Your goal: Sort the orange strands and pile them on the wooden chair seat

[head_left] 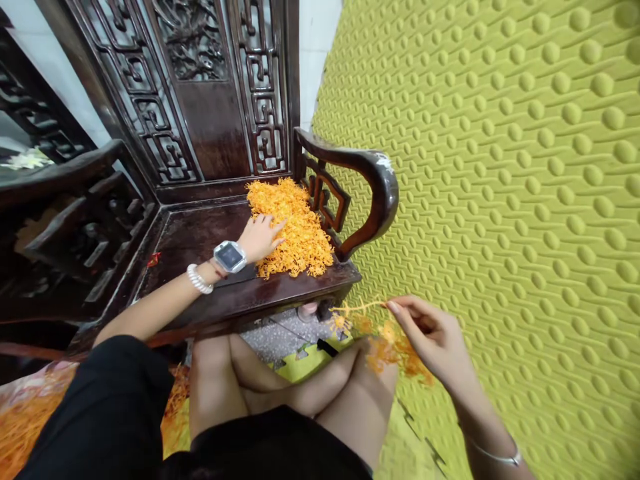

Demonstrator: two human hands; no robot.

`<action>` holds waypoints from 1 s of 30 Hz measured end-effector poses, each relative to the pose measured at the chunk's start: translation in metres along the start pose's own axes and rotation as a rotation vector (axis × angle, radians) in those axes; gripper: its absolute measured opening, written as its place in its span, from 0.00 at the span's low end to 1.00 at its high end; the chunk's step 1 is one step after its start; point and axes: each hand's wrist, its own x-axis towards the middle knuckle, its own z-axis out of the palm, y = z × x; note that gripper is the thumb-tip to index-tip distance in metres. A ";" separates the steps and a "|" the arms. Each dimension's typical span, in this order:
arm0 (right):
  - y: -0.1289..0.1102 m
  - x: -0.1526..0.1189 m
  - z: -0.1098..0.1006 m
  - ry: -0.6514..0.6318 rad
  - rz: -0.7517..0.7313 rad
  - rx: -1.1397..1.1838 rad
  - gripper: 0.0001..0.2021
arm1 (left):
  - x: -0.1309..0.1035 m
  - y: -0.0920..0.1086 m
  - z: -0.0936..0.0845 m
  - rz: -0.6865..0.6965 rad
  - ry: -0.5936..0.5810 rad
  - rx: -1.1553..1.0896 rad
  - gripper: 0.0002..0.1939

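My left hand (259, 238) rests on a heap of small orange plastic-looking flower pieces (295, 230). Its fingers are spread and appear to grip nothing, though some tips sink among the pieces. At the right, my right hand (425, 327) pinches the end of a thin yellow-orange stem (363, 307) between thumb and fingertips. Short side prongs run along this stem, which points left over my knees. Blurred orange blossoms (387, 350) hang below it, beside my hand; how they join the stem is unclear.
The heap sits on the dark wooden seat (200, 233) of a carved chair, against its curved armrest (383, 193). Yellow bumpy matting (525, 200) covers the right side. More orange strands (30, 427) lie at lower left. A small red scrap (154, 259) is on the seat.
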 end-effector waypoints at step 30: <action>-0.032 0.005 0.031 0.056 -0.139 0.123 0.08 | 0.004 -0.005 0.033 -0.124 0.127 -0.413 0.22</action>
